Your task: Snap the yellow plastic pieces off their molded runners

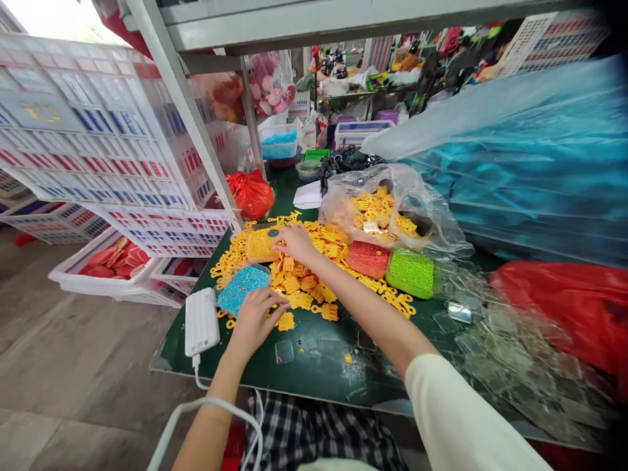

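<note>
My left hand [256, 320] is just in front of a clear tray of blue beads [244, 288], its thumb and fingers brought together; anything between them is too small to make out. My right hand [295, 243] reaches to the right edge of a tray of yellow beads [260, 244], fingertips pinched beside a dark round piece [273, 233]. What the pinch holds, if anything, is hidden. Flat yellow plastic pieces [307, 284] lie heaped around both trays. Trays of red beads [367, 260] and green beads [411, 273] stand right of my right forearm.
A white power bank [201, 322] with a cable lies at the table's left edge. Behind the trays sits a clear bag of yellow pieces [377, 209]. Thin clear plastic pieces [520, 353] pile up at right. A metal post [189, 104] and stacked white crates [93, 131] stand left.
</note>
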The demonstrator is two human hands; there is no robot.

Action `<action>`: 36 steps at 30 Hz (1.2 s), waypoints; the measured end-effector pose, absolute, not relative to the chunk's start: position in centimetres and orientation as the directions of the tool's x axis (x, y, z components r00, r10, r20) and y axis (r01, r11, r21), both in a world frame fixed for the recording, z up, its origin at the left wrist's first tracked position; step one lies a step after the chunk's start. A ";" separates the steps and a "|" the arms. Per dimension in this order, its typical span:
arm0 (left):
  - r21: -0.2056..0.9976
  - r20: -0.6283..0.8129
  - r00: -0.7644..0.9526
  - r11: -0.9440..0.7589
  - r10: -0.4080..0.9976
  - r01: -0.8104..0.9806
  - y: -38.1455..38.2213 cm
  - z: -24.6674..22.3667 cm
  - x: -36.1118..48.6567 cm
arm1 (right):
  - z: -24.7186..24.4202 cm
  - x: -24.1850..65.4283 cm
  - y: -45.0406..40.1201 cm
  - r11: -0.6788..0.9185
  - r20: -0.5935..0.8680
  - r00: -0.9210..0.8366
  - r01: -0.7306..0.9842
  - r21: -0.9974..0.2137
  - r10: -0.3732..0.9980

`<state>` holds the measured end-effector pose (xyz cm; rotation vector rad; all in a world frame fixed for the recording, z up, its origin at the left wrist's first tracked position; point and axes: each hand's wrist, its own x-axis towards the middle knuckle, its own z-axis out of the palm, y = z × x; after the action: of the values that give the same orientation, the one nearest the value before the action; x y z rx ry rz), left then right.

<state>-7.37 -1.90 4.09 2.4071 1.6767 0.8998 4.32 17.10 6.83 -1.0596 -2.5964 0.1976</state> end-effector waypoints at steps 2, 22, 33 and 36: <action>0.371 0.355 0.330 -0.456 0.875 0.809 -0.5 3.8 -5.6 | 6.5 7.4 15.1 0.713 0.292 -0.651 0.641 -0.283 0.701; 0.274 0.154 0.535 -0.556 0.830 0.784 4.2 0.8 0.6 | -1.8 21.6 3.6 0.525 0.270 -0.452 0.697 -0.488 0.850; 0.295 0.160 0.539 -0.561 0.827 0.773 4.1 0.5 0.4 | -1.3 21.1 3.4 0.531 0.258 -0.466 0.703 -0.473 0.847; 0.295 0.151 0.548 -0.566 0.823 0.770 3.9 0.6 0.4 | -1.4 21.1 3.4 0.535 0.262 -0.468 0.701 -0.472 0.844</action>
<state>0.41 3.92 0.60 2.5884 1.3482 0.4057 21.10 3.40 -1.44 -1.2553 -2.3116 0.4138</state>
